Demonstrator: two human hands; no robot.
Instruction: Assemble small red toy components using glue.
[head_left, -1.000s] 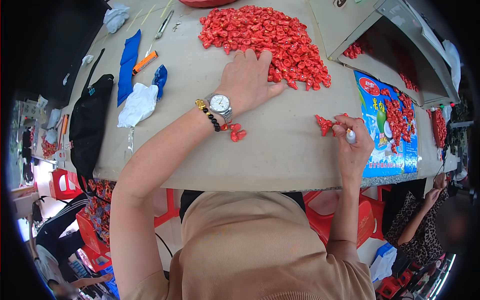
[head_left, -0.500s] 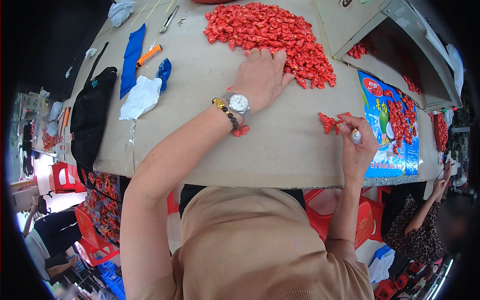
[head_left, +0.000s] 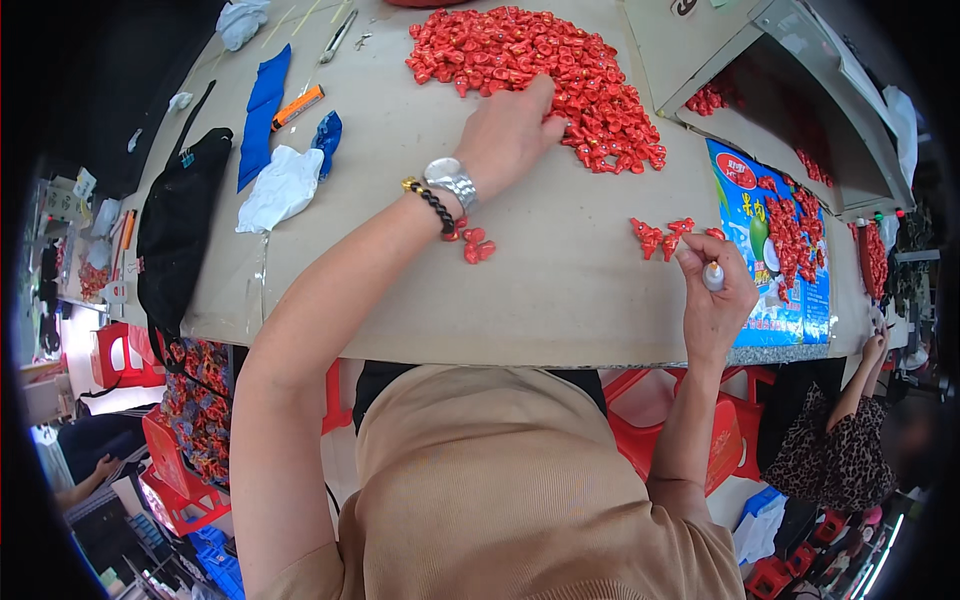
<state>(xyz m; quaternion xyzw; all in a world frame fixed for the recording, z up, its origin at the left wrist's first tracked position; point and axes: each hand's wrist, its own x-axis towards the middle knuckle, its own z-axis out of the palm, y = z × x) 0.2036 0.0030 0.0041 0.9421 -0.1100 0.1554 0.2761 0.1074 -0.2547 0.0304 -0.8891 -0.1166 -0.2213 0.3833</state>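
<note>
A large heap of small glossy red figurines (head_left: 590,75) lies at the far middle of the table. My left hand (head_left: 508,135) reaches to the heap's near edge, thumb and index finger apart, with no piece visible in it; its other fingers are partly hidden. My right hand (head_left: 722,285) is closed round a white pen-like stick (head_left: 712,276) with an orange end. At its fingertips is a short row of red figurines (head_left: 650,238); whether the fingers touch one I cannot tell. Another few red pieces (head_left: 478,246) lie below my left wrist.
More red figurines lie on a blue printed sheet (head_left: 768,325) at right, beside a grey open-fronted box (head_left: 720,60). At left are a black pouch (head_left: 185,220), a crumpled white tissue (head_left: 280,190), a blue strip (head_left: 262,115) and an orange tube (head_left: 298,106). A co-worker (head_left: 835,450) sits at right.
My left hand has drawn slightly left and lifted its fingers, the wrist turning and uncovering the red pieces below it. The right hand stays nearly in place.
</note>
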